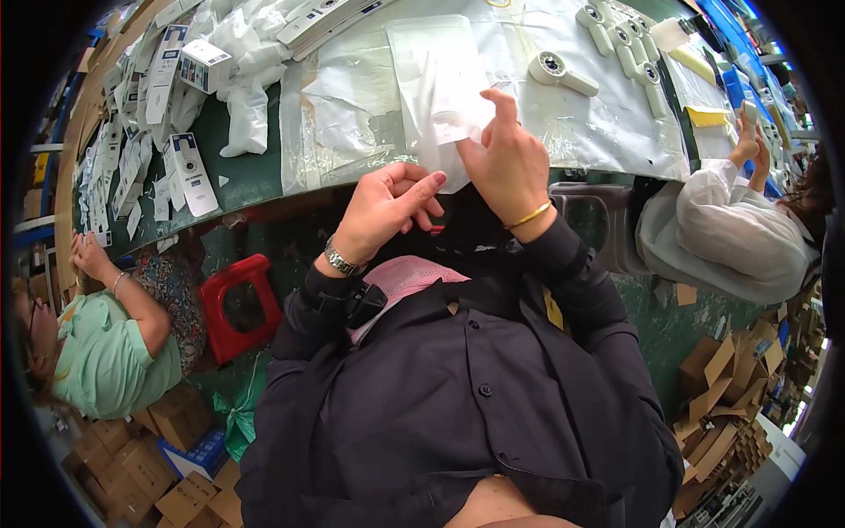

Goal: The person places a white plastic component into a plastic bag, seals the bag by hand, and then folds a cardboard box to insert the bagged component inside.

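Note:
A translucent white plastic bag lies on the near edge of the table, its lower end hanging over towards me. My left hand is closed at the bag's lower left corner, thumb tip against the curled index finger; the pinched edge is partly hidden. On the other side, my right hand has its fingers apart, with the index finger raised and bent and the thumb against the bag's right edge. A white handheld fan with a round dark-centred head rests on the sheet beyond my right hand.
Several more white fans lie at the far right. Small printed boxes and white wrapped packets pile up on the left. Co-workers sit at both sides, near a red stool and a grey chair. Cardboard boxes stand behind.

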The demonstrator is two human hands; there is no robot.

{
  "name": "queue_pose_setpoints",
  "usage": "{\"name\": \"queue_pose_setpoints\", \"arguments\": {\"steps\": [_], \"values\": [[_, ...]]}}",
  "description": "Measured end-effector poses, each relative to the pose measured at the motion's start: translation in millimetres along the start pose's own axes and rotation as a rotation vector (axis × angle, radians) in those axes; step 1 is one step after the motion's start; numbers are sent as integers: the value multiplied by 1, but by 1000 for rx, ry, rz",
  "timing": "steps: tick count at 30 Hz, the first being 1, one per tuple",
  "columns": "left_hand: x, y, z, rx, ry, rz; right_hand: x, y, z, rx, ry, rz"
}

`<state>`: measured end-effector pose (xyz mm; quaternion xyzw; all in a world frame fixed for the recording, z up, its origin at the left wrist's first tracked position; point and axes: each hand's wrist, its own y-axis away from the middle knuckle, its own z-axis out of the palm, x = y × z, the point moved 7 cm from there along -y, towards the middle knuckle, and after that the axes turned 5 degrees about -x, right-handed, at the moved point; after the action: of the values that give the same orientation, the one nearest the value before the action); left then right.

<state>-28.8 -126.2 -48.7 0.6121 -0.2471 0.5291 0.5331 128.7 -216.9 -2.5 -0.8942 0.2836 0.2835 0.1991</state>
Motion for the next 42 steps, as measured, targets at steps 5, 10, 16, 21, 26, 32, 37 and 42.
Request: {"name": "queue_pose_setpoints", "arguments": {"steps": [5, 10, 16, 21, 26, 32, 37, 42], "values": [[-10, 0, -17, 46, -117, 16, 40, 33, 10, -172, -747, 160], [-5, 8, -25, 115, 57, -16, 48, 52, 6, -213, -873, 227], [1, 7, -14, 154, -342, 56, 40, 55, 8, -189, -755, 144], [-3, 22, -35, 141, -246, 10, 41, 54, 13, -207, -857, 97], [-5, 34, -40, 143, -101, -50, 33, 55, 7, -173, -913, 162], [-6, 39, -48, 74, -131, -63, 24, 50, 13, -212, -793, 93], [-3, 42, -60, 190, -110, -69, 5, 54, -11, -122, -394, -123], [-8, 25, -47, 186, -198, -104, -45, 53, -28, 20, -261, -528]]}}
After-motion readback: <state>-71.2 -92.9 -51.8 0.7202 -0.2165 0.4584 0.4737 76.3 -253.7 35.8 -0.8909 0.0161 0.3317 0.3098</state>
